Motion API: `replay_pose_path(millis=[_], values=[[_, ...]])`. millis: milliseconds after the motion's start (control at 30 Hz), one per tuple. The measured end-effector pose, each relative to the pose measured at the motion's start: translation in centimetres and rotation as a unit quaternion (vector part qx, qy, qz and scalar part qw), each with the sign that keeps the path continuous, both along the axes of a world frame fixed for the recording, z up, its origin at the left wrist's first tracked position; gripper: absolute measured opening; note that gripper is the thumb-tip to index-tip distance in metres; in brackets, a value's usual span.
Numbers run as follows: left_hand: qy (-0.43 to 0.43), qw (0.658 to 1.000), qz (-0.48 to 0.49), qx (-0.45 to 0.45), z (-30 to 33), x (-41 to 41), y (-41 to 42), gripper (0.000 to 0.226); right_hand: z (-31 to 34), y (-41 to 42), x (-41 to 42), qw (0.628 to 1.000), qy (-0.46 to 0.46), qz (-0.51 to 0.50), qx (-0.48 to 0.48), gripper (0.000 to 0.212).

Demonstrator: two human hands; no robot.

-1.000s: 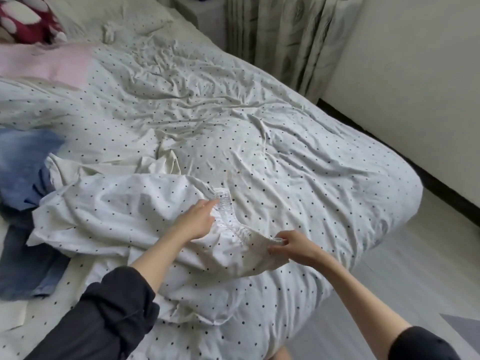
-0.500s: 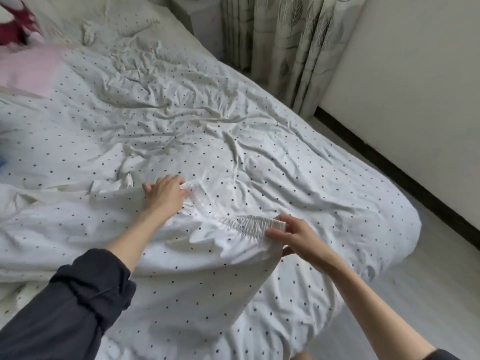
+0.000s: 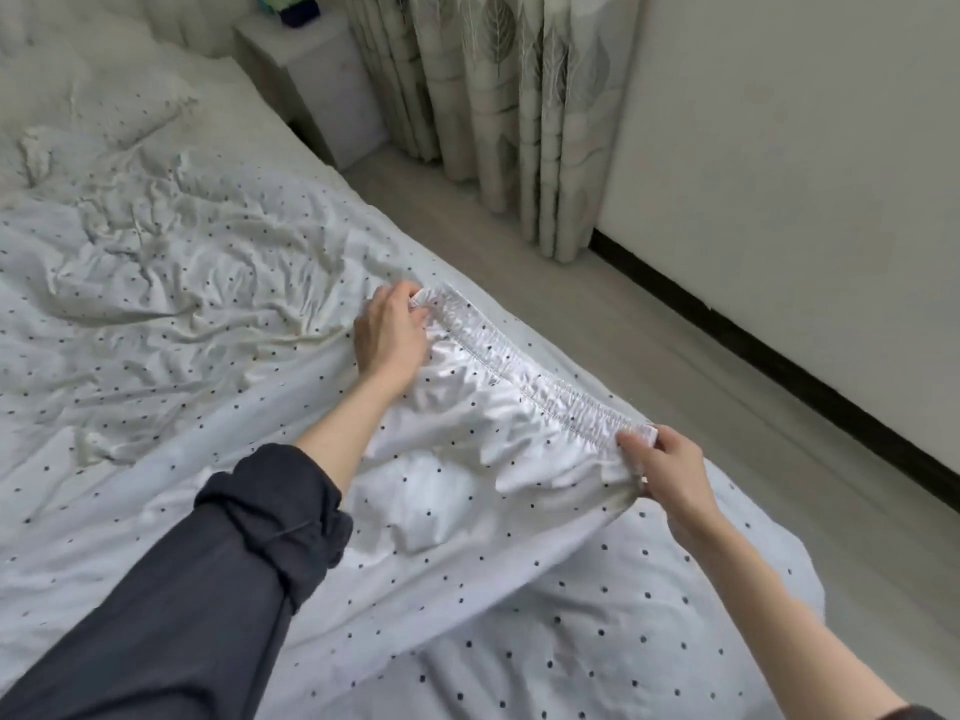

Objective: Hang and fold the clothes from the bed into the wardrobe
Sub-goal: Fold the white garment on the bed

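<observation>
- Polka-dot garment (image 3: 467,459) lying on the bed (image 3: 156,304) near its right edge, waistband (image 3: 524,379) lifted clear.
- Left hand (image 3: 389,337) fingers pinching the far waistband end; right hand (image 3: 670,472) fingers pinching the near end.
- Held at both ends, probably to stretch the elastic flat for folding.
- Waistband long axis running diagonally, far-left to near-right; opening facing the floor (image 3: 649,356) side.
</observation>
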State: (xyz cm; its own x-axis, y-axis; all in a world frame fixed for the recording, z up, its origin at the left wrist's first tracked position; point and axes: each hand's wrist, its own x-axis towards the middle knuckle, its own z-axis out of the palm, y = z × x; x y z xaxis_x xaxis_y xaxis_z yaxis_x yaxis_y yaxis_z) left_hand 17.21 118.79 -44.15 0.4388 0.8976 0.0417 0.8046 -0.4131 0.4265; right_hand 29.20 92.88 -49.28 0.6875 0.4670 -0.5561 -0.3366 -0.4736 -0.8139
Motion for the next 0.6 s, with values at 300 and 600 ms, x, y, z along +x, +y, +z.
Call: replay_pose_path(millis=[300, 600], values=[[0.063, 0.983, -0.119, -0.129, -9.6, 5.0, -1.1, 0.057, -7.0, -0.3, 4.9, 0.983, -0.035, -0.006, -0.178, 0.021], [0.106, 0.976, -0.152, -0.111, -7.7, -9.2, -6.7, 0.045, -4.0, 2.6, -4.8, 0.817, -0.445, 0.284, -0.232, 0.054]])
